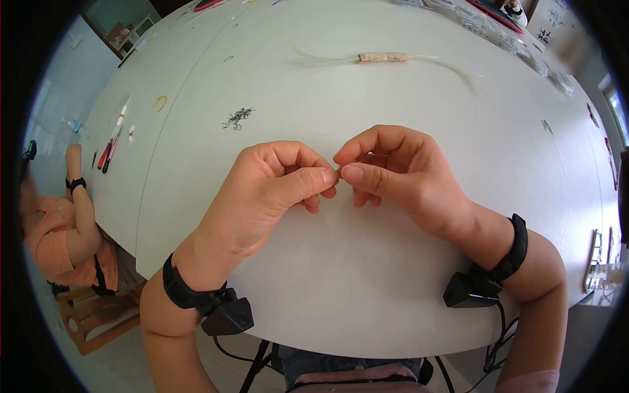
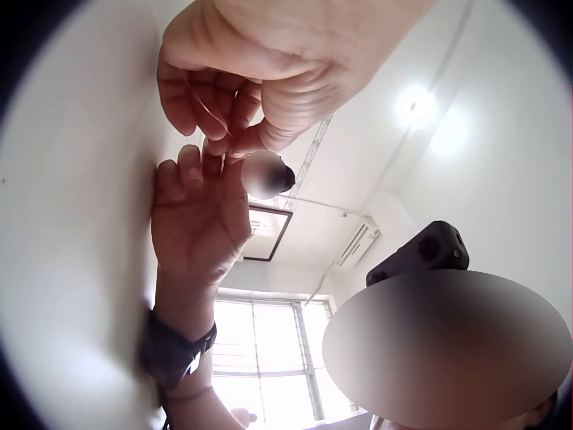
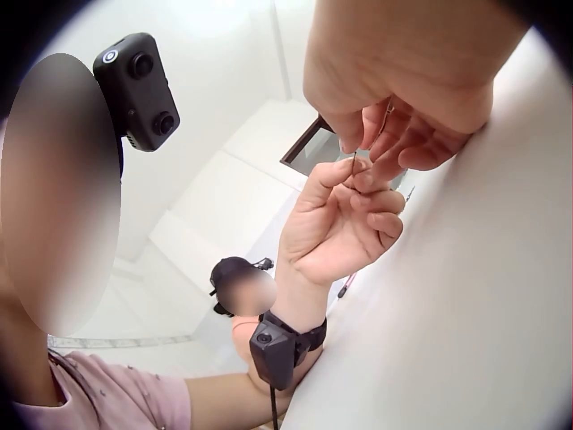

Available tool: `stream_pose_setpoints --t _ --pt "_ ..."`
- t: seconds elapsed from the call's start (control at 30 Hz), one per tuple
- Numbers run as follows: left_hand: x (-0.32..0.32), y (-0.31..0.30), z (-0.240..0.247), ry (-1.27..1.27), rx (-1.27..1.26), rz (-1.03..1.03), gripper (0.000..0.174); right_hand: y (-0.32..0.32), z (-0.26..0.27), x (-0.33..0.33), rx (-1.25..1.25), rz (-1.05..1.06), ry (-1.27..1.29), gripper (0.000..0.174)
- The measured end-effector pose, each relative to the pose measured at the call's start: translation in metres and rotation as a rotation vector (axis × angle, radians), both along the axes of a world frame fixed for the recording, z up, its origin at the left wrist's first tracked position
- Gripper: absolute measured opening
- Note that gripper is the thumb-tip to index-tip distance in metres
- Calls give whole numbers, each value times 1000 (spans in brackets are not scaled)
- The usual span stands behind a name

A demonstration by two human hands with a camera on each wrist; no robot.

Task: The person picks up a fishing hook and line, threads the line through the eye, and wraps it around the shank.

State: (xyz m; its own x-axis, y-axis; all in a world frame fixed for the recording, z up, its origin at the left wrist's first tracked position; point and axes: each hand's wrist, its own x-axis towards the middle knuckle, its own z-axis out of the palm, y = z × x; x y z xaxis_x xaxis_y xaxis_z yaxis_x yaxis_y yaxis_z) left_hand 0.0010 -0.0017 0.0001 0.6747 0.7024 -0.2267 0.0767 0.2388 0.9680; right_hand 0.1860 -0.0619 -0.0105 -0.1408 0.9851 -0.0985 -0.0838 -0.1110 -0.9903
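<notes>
In the head view my left hand and right hand meet fingertip to fingertip above the white table. The left thumb and forefinger pinch a tiny dark fish hook, mostly hidden by the fingertips. A thin strand of line crosses the inside of the left fingers in the left wrist view. My right thumb and forefinger close on the line right beside the hook. Beyond the left hand lies a loose pile of small dark fish hooks.
A paper-wrapped bundle of clear line lies farther back. Red-handled tools and a yellow strand are at the left. Plastic packets line the back right. Another person sits at the left edge.
</notes>
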Motion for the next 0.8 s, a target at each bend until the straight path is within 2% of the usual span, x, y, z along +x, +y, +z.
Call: stream_pose_setpoints --t 0.57,0.8 --pt "0 -1 -1 -2 -110 -82 10 2 -4 1 30 -2 -39 17" --pt "0 -2 2 -27 -90 -5 8 1 -5 1 36 -26 -17 16"
